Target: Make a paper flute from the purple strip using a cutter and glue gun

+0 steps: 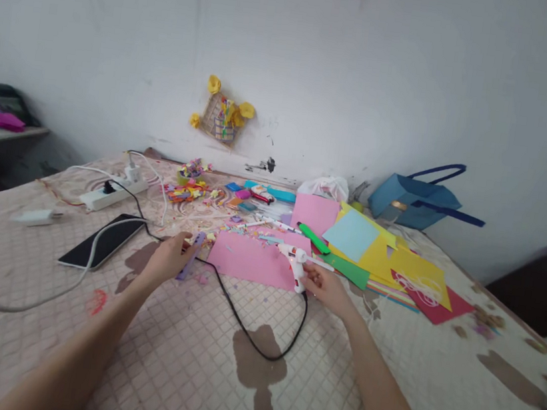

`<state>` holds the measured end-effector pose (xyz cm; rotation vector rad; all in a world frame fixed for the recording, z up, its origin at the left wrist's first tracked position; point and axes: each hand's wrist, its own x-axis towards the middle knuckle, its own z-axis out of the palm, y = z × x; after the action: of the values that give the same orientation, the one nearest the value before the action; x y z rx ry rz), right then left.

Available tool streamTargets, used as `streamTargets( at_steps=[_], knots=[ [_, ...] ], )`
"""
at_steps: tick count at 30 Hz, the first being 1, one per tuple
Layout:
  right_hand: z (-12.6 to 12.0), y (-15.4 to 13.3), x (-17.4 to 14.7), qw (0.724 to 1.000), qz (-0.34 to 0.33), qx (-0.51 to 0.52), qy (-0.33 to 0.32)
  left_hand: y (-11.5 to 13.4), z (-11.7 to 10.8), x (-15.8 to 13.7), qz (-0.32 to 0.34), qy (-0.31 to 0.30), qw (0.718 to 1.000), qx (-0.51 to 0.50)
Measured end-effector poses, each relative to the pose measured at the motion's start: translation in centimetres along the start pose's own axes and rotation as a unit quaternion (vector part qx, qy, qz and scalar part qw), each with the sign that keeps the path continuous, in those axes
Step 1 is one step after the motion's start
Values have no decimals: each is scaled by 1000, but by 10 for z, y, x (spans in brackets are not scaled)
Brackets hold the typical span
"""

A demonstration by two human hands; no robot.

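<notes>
My left hand (169, 258) is closed on a narrow purple strip (190, 256) with small markings, which stands slanted just left of a pink sheet (247, 255). The fingers of my right hand (327, 290) are closed at the handle of a white glue gun (298, 266). Its nozzle points left over the pink sheet, and a pale glue stick (322, 264) sticks out behind it. From the handle, a black cord (261, 353) loops over the tabletop and runs behind my left hand.
At left lie a white power strip (114, 193), a dark phone (101, 241) and a white charger (36, 217). Behind the pink sheet are paper scraps and a flower-filled bowl (189, 175). A green cutter (313, 238), coloured sheets (381, 263) and a blue bag (400, 198) occupy the right.
</notes>
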<state>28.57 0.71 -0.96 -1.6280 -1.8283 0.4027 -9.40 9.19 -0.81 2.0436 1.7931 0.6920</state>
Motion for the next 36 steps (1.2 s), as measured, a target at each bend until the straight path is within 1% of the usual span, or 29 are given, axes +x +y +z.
streamTargets(
  at_steps=[3,7,9,12,16,21,24,27,31,36],
  knots=[
    [2,2,1,1000,0,5,-14,-1,-3,2,-8,2,1000,-8],
    [11,0,3,1000,1,-8,8,-8,-9,5,-16,11,999,-26],
    [11,-2,3,1000,6,-10,13,-12,-12,7,-20,18,999,-31],
    [3,-5,1,1000,17,-6,12,-13,-15,8,-17,20,999,-28],
    [-2,-6,-1,1000,24,-6,10,-5,-14,1,2,4,1000,-9],
    [13,-10,1,999,16,-36,32,9,-8,-14,23,-37,999,25],
    [21,-14,2,997,9,-60,49,12,-5,-17,19,-44,998,38],
    [22,-14,1,995,12,-68,68,12,-5,-15,13,-32,998,44],
    [18,-13,-1,994,18,-55,93,11,-7,-12,17,-1,999,34],
    [22,-13,-1,996,11,-16,83,9,-5,-9,24,31,999,18]
  ],
)
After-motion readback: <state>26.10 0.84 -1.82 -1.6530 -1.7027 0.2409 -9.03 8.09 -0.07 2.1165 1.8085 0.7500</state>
